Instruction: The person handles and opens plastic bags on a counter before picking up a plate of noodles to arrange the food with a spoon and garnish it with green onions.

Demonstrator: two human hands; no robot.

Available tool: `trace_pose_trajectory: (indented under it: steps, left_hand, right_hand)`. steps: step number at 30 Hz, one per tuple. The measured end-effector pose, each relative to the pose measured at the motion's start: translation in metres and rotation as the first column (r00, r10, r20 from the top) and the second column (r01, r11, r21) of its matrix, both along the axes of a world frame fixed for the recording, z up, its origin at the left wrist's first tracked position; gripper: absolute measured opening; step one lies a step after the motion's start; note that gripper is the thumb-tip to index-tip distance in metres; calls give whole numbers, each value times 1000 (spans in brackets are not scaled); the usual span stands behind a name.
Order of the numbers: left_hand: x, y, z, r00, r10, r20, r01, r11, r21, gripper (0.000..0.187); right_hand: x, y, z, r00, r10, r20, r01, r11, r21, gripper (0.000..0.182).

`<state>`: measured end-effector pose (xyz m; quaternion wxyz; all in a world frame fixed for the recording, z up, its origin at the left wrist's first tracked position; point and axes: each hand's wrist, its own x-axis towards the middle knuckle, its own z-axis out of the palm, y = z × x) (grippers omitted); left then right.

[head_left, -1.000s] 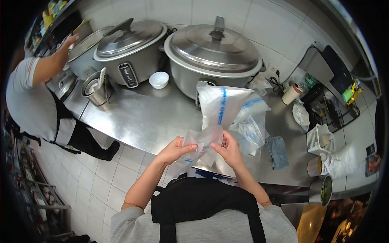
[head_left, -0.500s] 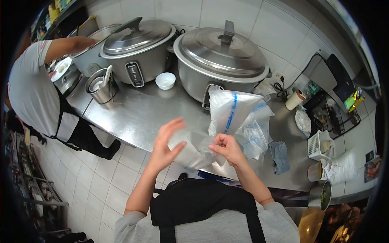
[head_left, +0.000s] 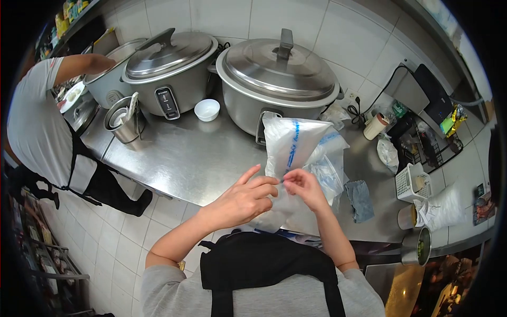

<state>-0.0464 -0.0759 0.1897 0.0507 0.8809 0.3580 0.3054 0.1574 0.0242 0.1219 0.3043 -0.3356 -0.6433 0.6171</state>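
Observation:
My left hand [head_left: 243,199] is over the front of the steel counter, palm down, its fingers apart and bent, fingertips close to my right hand. My right hand [head_left: 305,189] pinches a thin clear plastic bag [head_left: 287,205], which hangs below the fingers over the counter's front edge. Just behind both hands stands a white plastic bag with blue print [head_left: 293,145]. More crumpled clear plastic [head_left: 328,171] lies to its right. The thumb of my left hand is hidden.
Behind are a large rice cooker [head_left: 280,84], a second cooker [head_left: 170,76] and a white bowl [head_left: 207,110]. A steel pot [head_left: 124,124] holds utensils. At right lie a grey cloth [head_left: 360,201] and a white basket [head_left: 413,183]. Another person [head_left: 42,116] reaches into a pot at left.
My left hand has moved right and turned palm down, close to my right hand. The clear bag, spread between the hands before, now hangs below my right hand.

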Motion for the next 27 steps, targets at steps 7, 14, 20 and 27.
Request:
trace_pose_trajectory:
  steps: [7, 14, 20, 27]
  left_hand:
    - [9, 12, 7, 990, 98, 101, -102, 994, 28, 12]
    - [-14, 7, -21, 993, 120, 16, -117, 985, -124, 16]
    - [-18, 14, 11, 855, -234, 463, 366, 905, -219, 22]
    - [-6, 27, 30, 889, -352, 294, 421, 881, -215, 17]
  right_hand:
    - [2, -33, 72, 958, 63, 278, -245, 682, 689, 11]
    - [31, -14, 70, 937, 300, 177, -348, 799, 489, 15]
    - [40, 3, 91, 851, 327, 412, -490, 777, 396, 22]
    - [-3, -18, 110, 905, 418, 75, -413, 825, 386, 31]
